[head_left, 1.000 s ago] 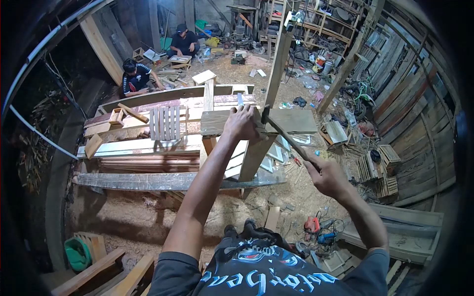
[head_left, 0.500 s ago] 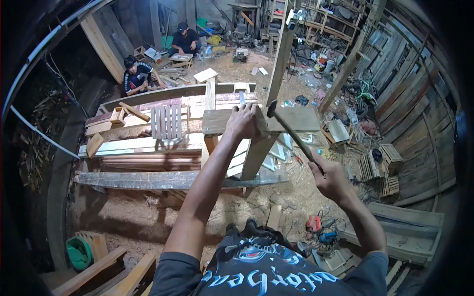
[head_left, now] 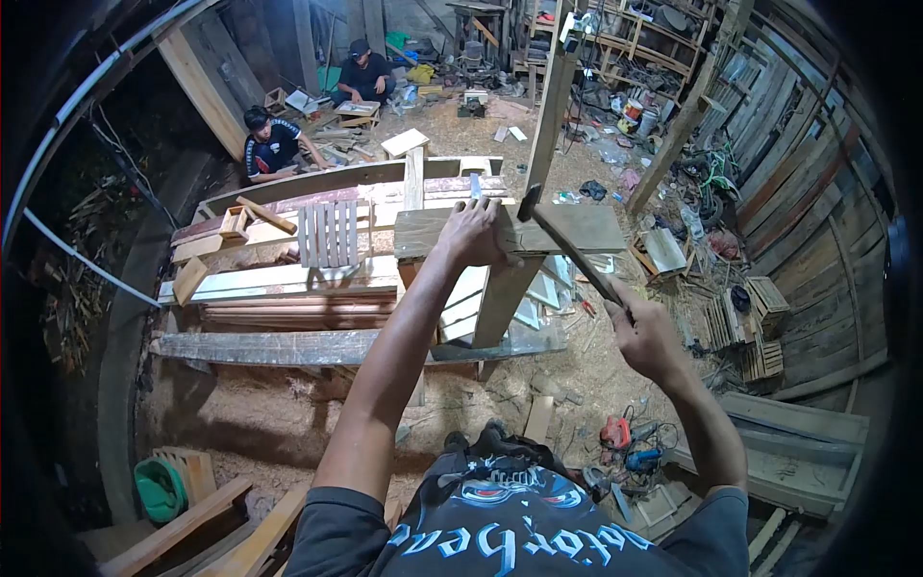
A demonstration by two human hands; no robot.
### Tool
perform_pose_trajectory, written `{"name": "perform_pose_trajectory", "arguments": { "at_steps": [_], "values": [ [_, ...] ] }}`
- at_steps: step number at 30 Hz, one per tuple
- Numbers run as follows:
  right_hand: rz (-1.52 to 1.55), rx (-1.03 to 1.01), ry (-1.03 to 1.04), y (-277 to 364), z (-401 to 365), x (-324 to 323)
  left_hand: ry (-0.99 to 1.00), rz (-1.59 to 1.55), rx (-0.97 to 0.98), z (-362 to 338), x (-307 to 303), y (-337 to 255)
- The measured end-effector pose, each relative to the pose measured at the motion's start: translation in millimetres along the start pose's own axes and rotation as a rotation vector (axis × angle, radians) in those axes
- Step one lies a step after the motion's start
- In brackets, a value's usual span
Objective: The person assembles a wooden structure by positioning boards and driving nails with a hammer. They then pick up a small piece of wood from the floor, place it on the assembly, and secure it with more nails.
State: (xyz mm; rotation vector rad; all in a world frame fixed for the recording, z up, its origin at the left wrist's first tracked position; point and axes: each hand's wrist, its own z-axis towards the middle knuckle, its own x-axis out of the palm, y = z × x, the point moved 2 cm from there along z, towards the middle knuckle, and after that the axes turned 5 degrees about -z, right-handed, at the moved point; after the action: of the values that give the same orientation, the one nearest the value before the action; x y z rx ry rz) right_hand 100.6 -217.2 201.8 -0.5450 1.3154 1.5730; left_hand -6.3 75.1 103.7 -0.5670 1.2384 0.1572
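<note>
My right hand is closed around the handle of a hammer, whose head is just above the top board of a wooden piece. My left hand lies over that flat board, fingertips at its far edge and thumb toward the near side. A wide upright board runs down beneath the top board. The piece stands at the right end of a long bench frame. Lying on the frame are a slatted panel and a small wooden box.
Two people crouch beyond the bench, one at left and one farther back. A post rises behind the board. Red and blue power tools lie on the floor at lower right, near a wooden trough.
The hammer and my right hand have shifted slightly, with the head still close over the board. The person at left has lowered their head. The view has moved a little.
</note>
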Motion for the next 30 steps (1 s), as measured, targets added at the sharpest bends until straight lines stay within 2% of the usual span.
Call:
{"name": "perform_pose_trajectory", "arguments": {
  "at_steps": [3,4,5,7,9,11,12,13,15,17,18,19,21,23,25,27,28,29,30],
  "values": [
    [0.053,0.052,-0.091,8,2,-7,-0.010,0.014,-0.017,0,-2,-5],
    [0.057,0.173,-0.058,9,-1,-7,-0.009,0.009,-0.021,-1,-2,-6],
    [0.057,0.174,-0.052,4,-5,-3,-0.005,-0.009,-0.022,-3,-3,-7],
    [-0.111,-0.102,0.131,-9,-7,4,-0.014,-0.021,-0.022,-1,-5,-5],
    [-0.182,-0.086,0.147,-14,-4,-1,-0.011,0.001,-0.014,-1,-4,-6],
    [-0.104,-0.022,-0.047,-8,0,-12,0.000,-0.010,-0.023,-4,-3,-7],
    [-0.042,0.113,-0.031,9,5,-23,-0.009,-0.013,-0.022,-3,-4,-7],
    [-0.120,0.129,-0.058,13,7,-28,-0.021,-0.014,-0.019,-2,-6,-7],
    [-0.030,0.039,-0.188,-2,1,-11,0.026,-0.008,-0.050,0,-6,-9],
    [-0.090,-0.024,0.116,-5,-5,2,0.015,-0.031,-0.052,-2,-7,-8],
    [-0.132,0.165,0.259,-8,-8,3,0.009,-0.028,-0.053,0,-8,-7],
    [-0.130,0.170,0.260,-11,-10,2,0.012,-0.010,-0.044,-1,-6,-8],
    [-0.100,-0.013,-0.042,-18,-4,-7,0.005,0.006,-0.041,2,-5,-6],
    [-0.117,0.219,-0.122,14,8,-28,0.007,0.021,-0.030,1,1,-3],
    [-0.063,0.117,-0.253,11,9,-24,0.053,-0.002,-0.047,-1,-7,-9],
    [-0.031,0.012,-0.072,2,-1,-6,0.063,0.008,-0.059,1,-5,-6],
    [-0.095,0.065,0.212,-1,-4,2,0.057,0.008,-0.059,3,-3,-5],
    [-0.075,0.198,0.245,-2,-7,0,0.051,0.012,-0.056,4,-2,-2],
    [-0.082,0.039,0.114,-1,-4,-5,0.047,0.011,-0.056,3,-1,-3]
  ]
}}
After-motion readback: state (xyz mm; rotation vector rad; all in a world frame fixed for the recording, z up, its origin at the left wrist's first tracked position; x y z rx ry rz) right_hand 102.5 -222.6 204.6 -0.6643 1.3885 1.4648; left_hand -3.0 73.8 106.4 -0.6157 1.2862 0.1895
